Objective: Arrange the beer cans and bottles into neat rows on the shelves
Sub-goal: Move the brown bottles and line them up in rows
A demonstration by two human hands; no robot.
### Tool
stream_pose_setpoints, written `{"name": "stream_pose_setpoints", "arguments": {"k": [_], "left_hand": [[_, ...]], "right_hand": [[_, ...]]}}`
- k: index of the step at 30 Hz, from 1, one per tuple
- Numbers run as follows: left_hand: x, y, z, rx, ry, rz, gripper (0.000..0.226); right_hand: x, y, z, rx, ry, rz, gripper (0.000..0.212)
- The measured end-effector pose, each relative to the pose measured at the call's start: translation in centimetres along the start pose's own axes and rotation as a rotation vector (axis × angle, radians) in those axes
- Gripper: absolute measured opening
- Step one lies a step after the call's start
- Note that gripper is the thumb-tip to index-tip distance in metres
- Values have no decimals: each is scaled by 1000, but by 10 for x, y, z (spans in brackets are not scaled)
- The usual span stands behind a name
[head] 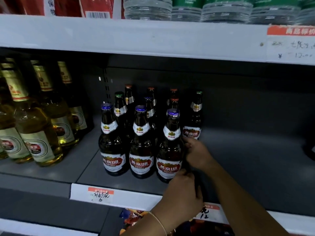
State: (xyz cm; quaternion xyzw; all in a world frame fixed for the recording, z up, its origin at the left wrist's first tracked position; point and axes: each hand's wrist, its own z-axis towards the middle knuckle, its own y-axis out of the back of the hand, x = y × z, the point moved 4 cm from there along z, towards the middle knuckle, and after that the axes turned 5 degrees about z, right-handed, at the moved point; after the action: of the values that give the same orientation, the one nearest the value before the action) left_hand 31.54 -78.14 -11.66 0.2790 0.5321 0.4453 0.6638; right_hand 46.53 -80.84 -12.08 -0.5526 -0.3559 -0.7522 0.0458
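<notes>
Brown beer bottles with red and white labels stand in rows on the grey middle shelf (119,182). Three blue-capped ones form the front row: left (110,143), middle (141,147), right (170,150). More stand behind, and one green-capped bottle (194,121) stands apart at the back right. My right hand (197,152) and my left hand (184,193) close round a dark bottle (196,179) just right of the front right bottle. That dark bottle is mostly hidden by the hands. My right fingers touch the front right bottle's shoulder.
Pale yellow bottles (39,133) with gold foil necks crowd the shelf's left end. Bare grey shelf lies to the right of the brown bottles. The upper shelf (153,36) carries clear plastic bottles (187,9) and red packs. Price tags (100,193) line the edge, with snack bags (134,217) below.
</notes>
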Motion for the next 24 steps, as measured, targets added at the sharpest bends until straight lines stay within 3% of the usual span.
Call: {"name": "stream_pose_setpoints", "arguments": {"k": [6, 12, 17, 24], "left_hand": [[2, 1, -1, 31, -31, -6, 14], [-7, -2, -1, 30, -112, -29, 23], [-34, -1, 19, 0, -112, -45, 47], [-104, -17, 66, -61, -141, -121, 58]], "right_hand": [[0, -2, 0, -29, -6, -9, 27], [11, 17, -17, -118, -10, -24, 46], [10, 66, -36, -289, -3, 44, 28], [-12, 180, -87, -553, -10, 16, 32]]}}
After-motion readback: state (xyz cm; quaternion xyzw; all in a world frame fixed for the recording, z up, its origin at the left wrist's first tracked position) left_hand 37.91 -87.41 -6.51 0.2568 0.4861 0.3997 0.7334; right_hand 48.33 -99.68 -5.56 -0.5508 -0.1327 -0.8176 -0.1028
